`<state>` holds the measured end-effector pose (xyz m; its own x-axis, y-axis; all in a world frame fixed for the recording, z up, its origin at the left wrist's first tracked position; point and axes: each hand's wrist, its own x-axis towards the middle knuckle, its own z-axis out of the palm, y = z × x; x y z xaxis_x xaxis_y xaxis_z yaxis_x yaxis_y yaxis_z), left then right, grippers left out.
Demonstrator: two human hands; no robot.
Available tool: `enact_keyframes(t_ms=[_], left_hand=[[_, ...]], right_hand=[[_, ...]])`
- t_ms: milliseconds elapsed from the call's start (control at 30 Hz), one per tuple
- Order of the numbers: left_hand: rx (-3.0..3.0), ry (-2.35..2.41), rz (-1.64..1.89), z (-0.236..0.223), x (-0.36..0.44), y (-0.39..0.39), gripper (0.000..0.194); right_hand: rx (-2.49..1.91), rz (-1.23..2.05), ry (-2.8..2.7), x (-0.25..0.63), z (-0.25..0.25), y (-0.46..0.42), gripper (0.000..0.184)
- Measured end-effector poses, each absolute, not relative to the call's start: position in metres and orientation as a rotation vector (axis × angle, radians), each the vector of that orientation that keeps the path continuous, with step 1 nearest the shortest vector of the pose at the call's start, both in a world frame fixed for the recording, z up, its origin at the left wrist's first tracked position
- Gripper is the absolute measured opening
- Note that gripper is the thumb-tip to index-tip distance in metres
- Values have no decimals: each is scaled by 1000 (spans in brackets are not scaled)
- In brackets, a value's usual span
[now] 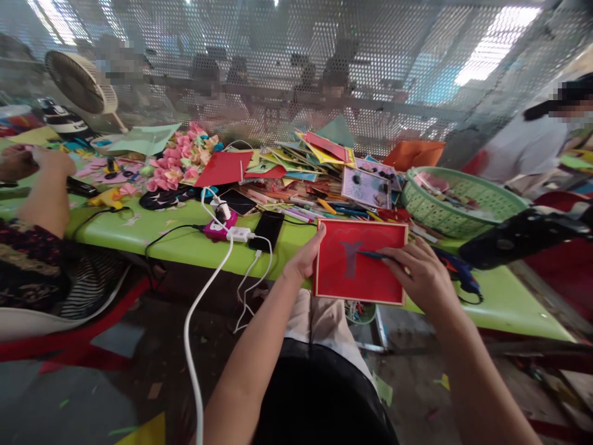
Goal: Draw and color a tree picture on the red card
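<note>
My left hand (pixel 306 256) grips the left edge of a red framed board (pixel 377 282), its thumb near the upper corner. On the board's face is a purple tree-trunk shape (pixel 351 267), with faint outlines around its top. In my right hand (pixel 424 272) is a slim dark pen (pixel 371 254), pinched between the fingers. Its tip points left at the trunk shape; whether it touches I cannot tell. The board is tilted over my lap at the front edge of the green table (pixel 504 303).
Behind the board lie piled pens and coloured cards (pixel 296 154). A green basket (pixel 463 198) stands at right, near a blue glue gun (pixel 467 281). A purple power adapter (pixel 220 228), white cables and a phone (pixel 267 230) lie left. Another person's arm (pixel 46 185) is at far left.
</note>
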<state>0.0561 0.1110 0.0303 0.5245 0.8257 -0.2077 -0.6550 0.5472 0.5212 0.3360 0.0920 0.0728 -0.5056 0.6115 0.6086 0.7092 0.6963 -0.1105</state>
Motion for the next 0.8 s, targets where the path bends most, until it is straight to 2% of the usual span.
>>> enact_keyframes(t_ms=[200,800], left_hand=[[412,553,918,35,57,109,74],[351,428,934,36,57,108,69]], right_hand=[[-996,-224,-2266,334,76,93,27],[-989,-165,-2329,340,73,86,25]])
